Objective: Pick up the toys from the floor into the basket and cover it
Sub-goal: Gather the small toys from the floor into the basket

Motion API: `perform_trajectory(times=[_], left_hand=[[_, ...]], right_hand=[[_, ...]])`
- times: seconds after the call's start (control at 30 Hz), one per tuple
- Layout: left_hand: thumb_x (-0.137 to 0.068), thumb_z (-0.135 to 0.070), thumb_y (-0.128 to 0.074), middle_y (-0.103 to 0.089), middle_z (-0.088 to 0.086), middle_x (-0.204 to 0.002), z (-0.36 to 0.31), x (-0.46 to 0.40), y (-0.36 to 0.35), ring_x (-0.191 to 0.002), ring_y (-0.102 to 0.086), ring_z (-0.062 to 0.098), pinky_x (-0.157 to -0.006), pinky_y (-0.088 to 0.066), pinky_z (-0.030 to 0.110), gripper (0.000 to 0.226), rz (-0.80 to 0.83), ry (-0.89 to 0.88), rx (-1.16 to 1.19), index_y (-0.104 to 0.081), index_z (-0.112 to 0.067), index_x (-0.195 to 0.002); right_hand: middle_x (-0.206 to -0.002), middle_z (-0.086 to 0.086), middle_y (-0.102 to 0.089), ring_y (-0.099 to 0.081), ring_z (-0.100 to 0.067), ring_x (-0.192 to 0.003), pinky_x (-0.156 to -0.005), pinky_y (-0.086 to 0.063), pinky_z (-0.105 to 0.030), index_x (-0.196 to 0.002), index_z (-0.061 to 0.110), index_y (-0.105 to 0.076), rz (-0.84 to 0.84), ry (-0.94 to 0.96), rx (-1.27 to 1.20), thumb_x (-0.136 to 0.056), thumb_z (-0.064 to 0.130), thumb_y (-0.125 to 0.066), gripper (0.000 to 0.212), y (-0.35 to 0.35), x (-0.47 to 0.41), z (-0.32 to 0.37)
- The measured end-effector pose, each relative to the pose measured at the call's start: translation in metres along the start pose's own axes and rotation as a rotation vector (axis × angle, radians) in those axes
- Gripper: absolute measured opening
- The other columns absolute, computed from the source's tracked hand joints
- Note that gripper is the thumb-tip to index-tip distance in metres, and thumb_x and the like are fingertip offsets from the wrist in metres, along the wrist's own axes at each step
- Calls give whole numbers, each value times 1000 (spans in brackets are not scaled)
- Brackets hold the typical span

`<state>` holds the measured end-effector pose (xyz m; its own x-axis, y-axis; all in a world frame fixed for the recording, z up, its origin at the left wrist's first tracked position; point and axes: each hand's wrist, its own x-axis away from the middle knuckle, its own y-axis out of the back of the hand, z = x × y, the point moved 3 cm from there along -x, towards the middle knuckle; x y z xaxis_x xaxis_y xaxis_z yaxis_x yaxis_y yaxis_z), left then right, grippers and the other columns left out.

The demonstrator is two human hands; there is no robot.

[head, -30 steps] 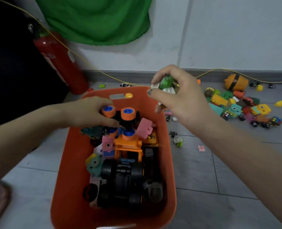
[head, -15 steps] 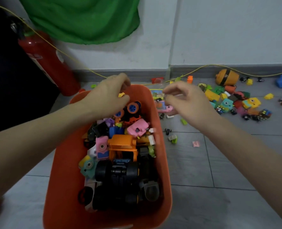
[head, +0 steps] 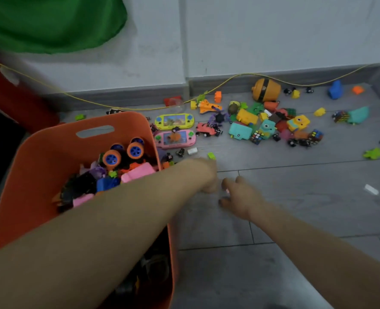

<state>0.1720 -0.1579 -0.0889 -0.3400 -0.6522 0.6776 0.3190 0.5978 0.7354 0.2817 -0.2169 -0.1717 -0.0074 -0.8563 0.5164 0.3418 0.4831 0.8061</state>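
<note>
Nearest, the left forearm crosses over the orange basket (head: 46, 157) from lower left to upper right, and the left hand (head: 208, 177) is low over the grey floor (head: 296, 219) just right of the basket; motion blur hides its fingers, so whether it grips anything cannot be told. Just right of that, the right hand (head: 240, 198) reaches down beside it, fingers loosely curled toward the floor and apart, holding nothing that shows. The basket stands upright and uncovered, its long axis running from the viewer toward the wall, with its slot handle at the far end; it is heaped with toys, among them a toy car with orange wheels (head: 124, 153) lying wheels-up at the far end. Just beyond the basket's right far corner lie a pink handheld game (head: 175, 138) and a yellow handheld game (head: 174, 121), both lengthwise left to right. Farther right of the basket, a spread of small toys (head: 273, 123) reaches the wall, with an orange egg-shaped toy (head: 266, 89) at the skirting.
</note>
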Motion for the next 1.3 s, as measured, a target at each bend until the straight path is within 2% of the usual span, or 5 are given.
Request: perform_trajectory(times=[0.4,0.67,0.83,1.03,1.3], left_hand=[[-103,-33,-41,3,26,-155,14,-51,-55,-136,-25,52,-108,-37,54,72,172,398,167,1,-3,-153],[-97,-13,-47,-16,28,-151,2,-80,-49,-135,-35,41,-105,-40,42,69,-23,321,413,-5,-3,-151],[-89,-6,-54,-48,23,-129,-5,-104,-30,-112,-54,36,-81,-48,41,49,-226,282,653,-27,-9,-129],[-93,-21,-56,-37,20,-136,-9,-121,-16,-111,-54,34,-75,-44,38,58,-299,293,661,-20,-15,-138],[-102,-22,-40,-21,25,-148,-9,-140,-22,-121,-48,39,-85,-43,42,45,-242,213,420,-23,-11,-142]], right_hand=[[-100,-19,-59,-59,-37,-90,-65,-39,-35,-93,12,-38,-204,61,-155,-89,15,-51,14,9,-34,-36],[-92,-16,-59,-65,-25,-75,-73,-61,-39,-96,4,-60,-175,-361,-1414,-91,2,-54,8,36,-63,-74],[-75,-6,-57,-58,-17,-71,-73,-58,-32,-87,9,-59,-227,-398,-1746,-89,15,-63,8,67,-84,-91],[-96,-2,-58,-55,-23,-85,-69,-44,-34,-98,20,-51,-575,-295,-897,-84,39,-66,28,95,-110,-112],[-127,-17,-38,-55,-37,-98,-75,-49,-39,-134,30,-42,-544,34,17,-85,64,-56,62,92,-133,-99]])
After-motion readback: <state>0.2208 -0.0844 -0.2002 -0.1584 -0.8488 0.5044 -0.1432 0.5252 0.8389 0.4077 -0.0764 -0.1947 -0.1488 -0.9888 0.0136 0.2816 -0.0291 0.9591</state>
